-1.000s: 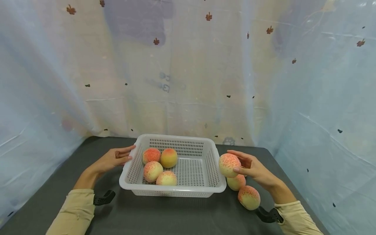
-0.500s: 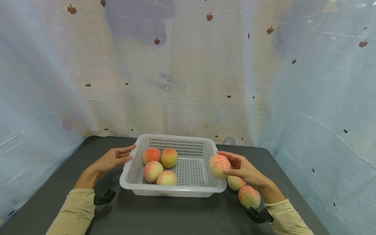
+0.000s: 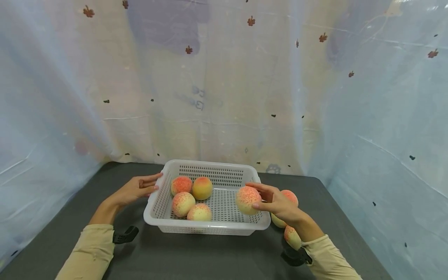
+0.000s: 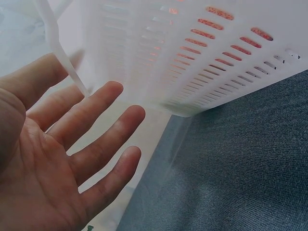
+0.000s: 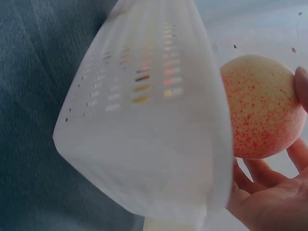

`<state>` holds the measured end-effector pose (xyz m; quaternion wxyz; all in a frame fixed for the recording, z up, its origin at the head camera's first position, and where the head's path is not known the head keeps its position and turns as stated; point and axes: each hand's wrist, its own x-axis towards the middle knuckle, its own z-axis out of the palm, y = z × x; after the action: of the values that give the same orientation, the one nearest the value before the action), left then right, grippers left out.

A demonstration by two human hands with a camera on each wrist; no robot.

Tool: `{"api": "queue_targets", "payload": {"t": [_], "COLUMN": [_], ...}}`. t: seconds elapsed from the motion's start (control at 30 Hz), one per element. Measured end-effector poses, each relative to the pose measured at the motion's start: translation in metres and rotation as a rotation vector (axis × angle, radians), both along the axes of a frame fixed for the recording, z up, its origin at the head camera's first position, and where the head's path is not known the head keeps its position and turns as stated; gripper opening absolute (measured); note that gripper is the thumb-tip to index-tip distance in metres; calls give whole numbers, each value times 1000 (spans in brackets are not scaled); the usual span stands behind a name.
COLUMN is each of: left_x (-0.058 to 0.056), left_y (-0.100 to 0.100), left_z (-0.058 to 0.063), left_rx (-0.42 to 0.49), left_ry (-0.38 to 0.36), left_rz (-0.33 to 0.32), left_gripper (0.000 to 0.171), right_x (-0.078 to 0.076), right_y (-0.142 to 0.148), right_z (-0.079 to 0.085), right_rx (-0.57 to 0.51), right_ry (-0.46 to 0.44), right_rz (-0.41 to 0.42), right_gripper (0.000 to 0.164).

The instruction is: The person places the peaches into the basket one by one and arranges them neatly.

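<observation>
Peach (image 3: 247, 200) is sitting in the right hand (image 3: 278, 202), fingers curled around it, over the basket's (image 3: 206, 226) right edge; the left hand (image 3: 134, 189) is resting flat-fingered against the left wall.

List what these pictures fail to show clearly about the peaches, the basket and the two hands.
- Head view: the right hand and its held peach partly cover the peaches on the table.
- Left wrist view: the basket wall is blurred; whether the left hand touches it is unclear.
- Right wrist view: the basket corner hides the table peaches.
</observation>
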<state>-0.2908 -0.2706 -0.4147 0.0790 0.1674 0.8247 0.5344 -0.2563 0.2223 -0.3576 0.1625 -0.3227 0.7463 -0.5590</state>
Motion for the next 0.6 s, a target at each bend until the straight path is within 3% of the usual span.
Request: {"api": "queue_targets", "payload": {"t": [0.6], "left_x": [0], "left_y": [1], "left_z": [1], "left_rx": [0], "left_ry": [-6], "left_rz": [8], "left_gripper": [69], "right_x": [-6], "right_y": [-32], "right_z": [-9], "right_rx": [25], "right_ry": [-41], "right_rz": [28], "right_gripper": [64]}}
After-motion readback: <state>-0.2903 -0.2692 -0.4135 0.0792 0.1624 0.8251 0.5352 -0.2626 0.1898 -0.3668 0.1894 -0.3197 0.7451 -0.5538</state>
